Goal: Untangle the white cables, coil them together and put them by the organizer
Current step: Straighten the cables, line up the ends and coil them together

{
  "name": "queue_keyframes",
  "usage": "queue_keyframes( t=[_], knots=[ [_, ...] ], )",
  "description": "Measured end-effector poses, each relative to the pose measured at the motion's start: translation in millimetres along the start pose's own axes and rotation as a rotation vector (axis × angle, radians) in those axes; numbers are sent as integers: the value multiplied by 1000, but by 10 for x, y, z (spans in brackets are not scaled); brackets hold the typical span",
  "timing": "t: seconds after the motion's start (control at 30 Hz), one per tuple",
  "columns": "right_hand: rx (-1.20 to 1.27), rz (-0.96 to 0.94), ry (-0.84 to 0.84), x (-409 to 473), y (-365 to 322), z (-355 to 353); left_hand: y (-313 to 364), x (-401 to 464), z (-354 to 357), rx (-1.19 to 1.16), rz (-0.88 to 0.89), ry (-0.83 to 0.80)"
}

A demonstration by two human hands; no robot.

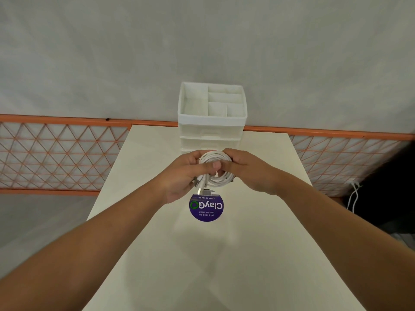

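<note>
The white cables (pixel 221 176) are wound into one round coil held above the table, just in front of the white organizer (pixel 212 117). My left hand (pixel 184 176) grips the coil's left side with its thumb laid across the loops, and plug ends stick out below that hand. My right hand (pixel 249 170) holds the coil's right side with fingers curled round the strands. The organizer stands at the table's far edge, with open compartments on top and drawers below.
A round purple sticker (pixel 206 207) lies on the cream table (pixel 202 254) beneath the hands. An orange lattice railing (pixel 60 153) runs behind the table on both sides. A dark shape with white cords (pixel 354 196) sits off the table's right side.
</note>
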State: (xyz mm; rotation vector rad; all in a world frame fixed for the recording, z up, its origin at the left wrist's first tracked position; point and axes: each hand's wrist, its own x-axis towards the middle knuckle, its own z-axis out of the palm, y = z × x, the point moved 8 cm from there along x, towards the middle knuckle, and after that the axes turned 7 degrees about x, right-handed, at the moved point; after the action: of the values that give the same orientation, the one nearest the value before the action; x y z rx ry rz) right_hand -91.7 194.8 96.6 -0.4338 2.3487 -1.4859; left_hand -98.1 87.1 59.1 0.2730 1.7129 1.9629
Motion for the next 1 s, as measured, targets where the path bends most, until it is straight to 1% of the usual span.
queue_keyframes(
  t=[0.07,0.13,0.23,0.33,0.4,0.5,0.6,0.67,0.73,0.87,0.97,1.0],
  knots=[
    [62,5,33,-4,45,-56,16,-10,29,1,32,-38],
    [103,4,80,5,82,-94,17,-17,44,-45,62,-51],
    [96,-26,168,26,90,-130,7,-20,27,-66,104,-35],
    [72,-35,257,45,138,-124,3,-13,5,0,106,-14],
    [77,-47,317,47,179,-103,34,-19,6,130,102,14],
    [18,-68,362,57,182,-57,69,-15,-46,438,142,109],
    [43,-25,373,91,233,-10,74,-19,-84,701,235,187],
    [32,31,343,112,296,22,62,-16,-78,792,256,185],
    [-95,59,282,111,301,36,12,11,-78,842,223,139],
    [-351,-34,198,116,156,31,-60,86,-56,924,155,48],
    [-574,-39,192,175,166,45,-47,120,-6,931,148,24],
    [-600,-44,212,185,172,27,-35,125,-21,914,136,35]
  ],
)
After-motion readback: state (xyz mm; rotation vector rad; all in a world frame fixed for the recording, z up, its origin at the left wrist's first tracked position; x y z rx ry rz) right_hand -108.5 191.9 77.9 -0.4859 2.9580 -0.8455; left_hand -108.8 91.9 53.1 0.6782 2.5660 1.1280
